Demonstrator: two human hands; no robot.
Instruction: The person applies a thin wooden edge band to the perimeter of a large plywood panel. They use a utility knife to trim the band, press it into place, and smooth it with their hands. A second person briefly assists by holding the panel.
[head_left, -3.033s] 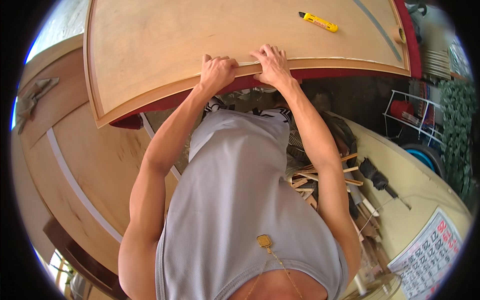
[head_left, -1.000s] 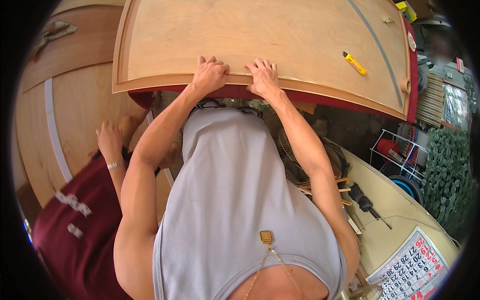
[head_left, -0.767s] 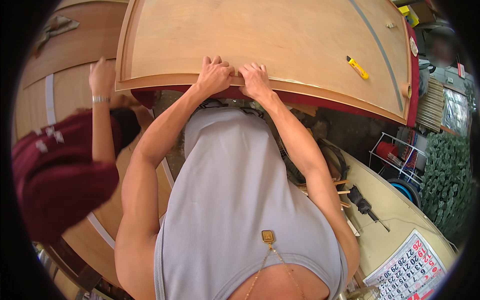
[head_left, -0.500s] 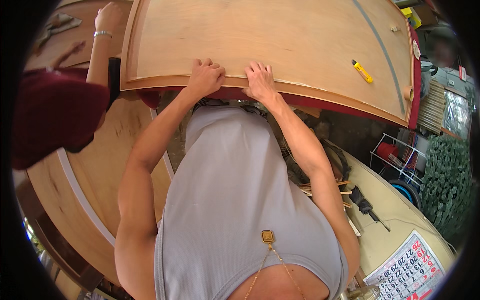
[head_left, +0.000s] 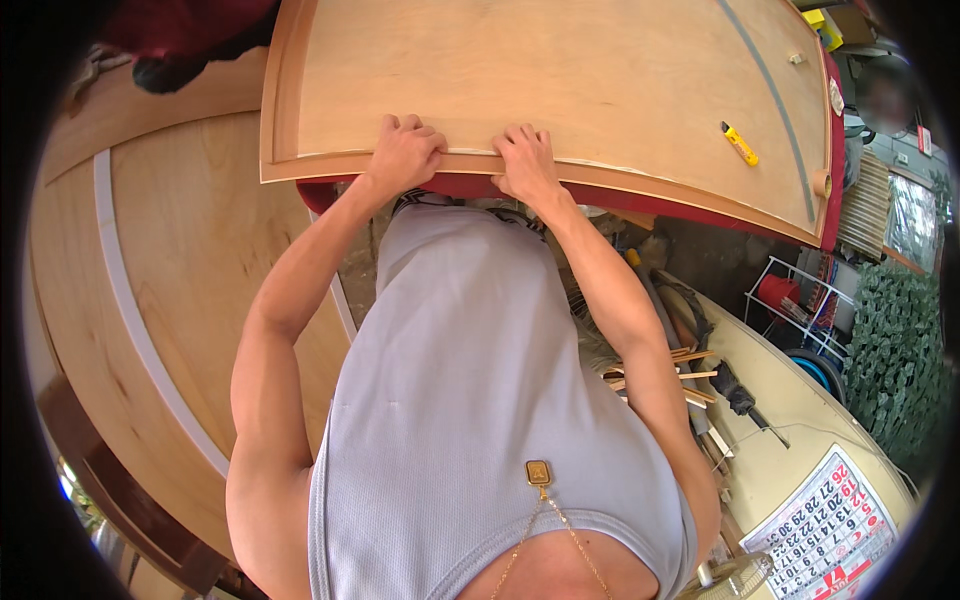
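We place two hands at the near edge of one framed board [head_left: 560,75], which lies over one red cloth [head_left: 465,187]. The left hand [head_left: 406,152] bends its fingers over the edge; we cannot tell its hold. The right hand [head_left: 526,165] pinches the rim. One yellow cutter [head_left: 740,144] and one grey strip [head_left: 772,95] lie on the board.

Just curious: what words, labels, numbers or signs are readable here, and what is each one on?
I don't copy out print, but here is where it stands:
White calendar: rows of black and red numbers, many readable.
Yellow cutter on the wooden panel: any lettering too small to read.
Gold pendant: a mark, too small to make out.
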